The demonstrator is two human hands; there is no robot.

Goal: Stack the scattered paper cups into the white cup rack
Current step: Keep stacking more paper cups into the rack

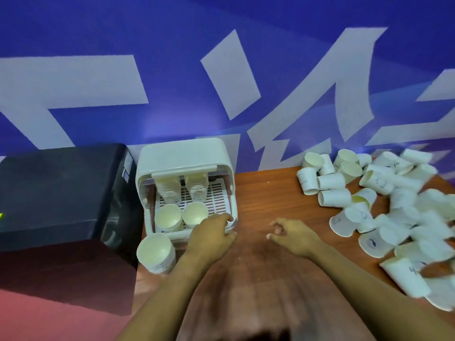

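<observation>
Worktop: a brown wooden worktop (258,193) set against a blue wall with large pale lettering (221,70).
Cup rack: a white cup rack (184,158) stands at the back left of the worktop, its front open over a slotted tray.
Inside the rack: two stacks of cups (182,187) lean at the back of the tray; two upright cups (182,215) stand side by side at the front.
Stack outside: a nested stack of cups (156,252) stands on the worktop just in front of the rack's left corner.
Scattered paper cups: a loose heap of scattered paper cups (374,205) covers the right side of the worktop, most lying on their sides, some blurred.
Left hand: the left hand (213,233) rests at the rack's front right edge, fingers relaxed and holding nothing, beside the right-hand upright cup.
Right hand: the right hand (290,233) hovers over bare wood between the rack and the heap, fingers loosely curled and empty.
Black box: a large black box (61,193) sits just left of the rack.
</observation>
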